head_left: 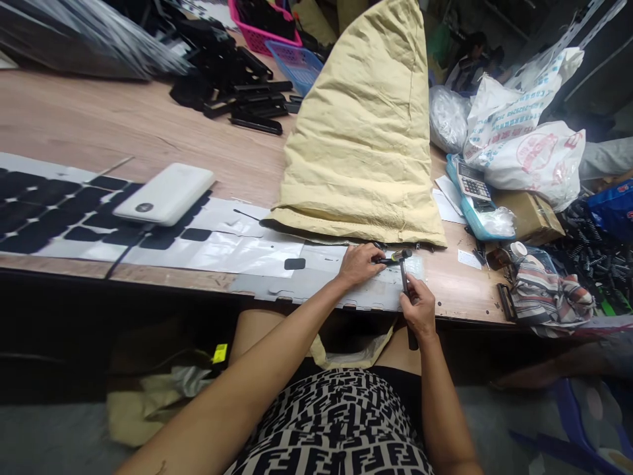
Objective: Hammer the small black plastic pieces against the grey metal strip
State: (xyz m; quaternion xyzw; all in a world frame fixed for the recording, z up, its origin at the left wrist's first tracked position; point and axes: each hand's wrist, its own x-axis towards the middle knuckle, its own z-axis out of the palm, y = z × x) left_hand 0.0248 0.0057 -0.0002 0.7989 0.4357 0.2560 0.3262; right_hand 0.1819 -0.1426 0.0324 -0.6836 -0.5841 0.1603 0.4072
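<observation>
My right hand (419, 306) grips a small black hammer (405, 277) by its handle, with the head up near my left fingertips. My left hand (360, 265) is closed over a small dark piece (388, 260) at the front of the table; the hand hides most of it, so its kind does not show. Just beyond both hands lies a large cream fabric piece (363, 138), wide at its near edge and narrowing away from me. Beneath my hands is a grey sheet (321, 289) along the table edge.
A white power bank (165, 193) rests on a dark-patterned sheet (39, 211) at left. Behind lie black parts (254, 105), a pink basket (262, 33) and a blue basket (297, 64). On the right are a calculator (473, 181), white bags (534, 155) and a striped cloth (548, 293).
</observation>
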